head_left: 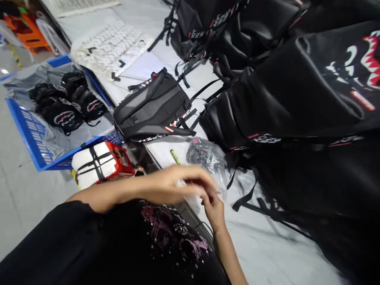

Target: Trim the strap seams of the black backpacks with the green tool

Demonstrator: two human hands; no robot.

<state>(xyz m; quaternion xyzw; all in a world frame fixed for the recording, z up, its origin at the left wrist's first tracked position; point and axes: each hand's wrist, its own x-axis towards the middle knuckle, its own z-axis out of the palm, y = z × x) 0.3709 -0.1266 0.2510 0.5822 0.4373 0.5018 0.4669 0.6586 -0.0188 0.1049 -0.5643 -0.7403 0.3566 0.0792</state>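
My left hand point(185, 184) reaches across from the left, blurred, its fingers curved over the fingertips of my right hand point(214, 211). The right hand's fingers are curled and pressed together; anything between them is too small or hidden. Both hands meet at the table edge, just in front of a clear plastic bag point(206, 156) with dark items inside. A small yellow-green tube point(175, 156) lies left of that bag. Beyond it, a black and grey backpack point(157, 105) lies with its padded back up and its straps spread.
Large black bags with shark-mouth prints point(293, 87) pile up on the right, straps trailing over the white table point(252, 245). White pieces point(113, 47) cover a sheet behind. On the left are a blue crate point(25, 130) of small black bags and a strapped white bundle point(89, 164).
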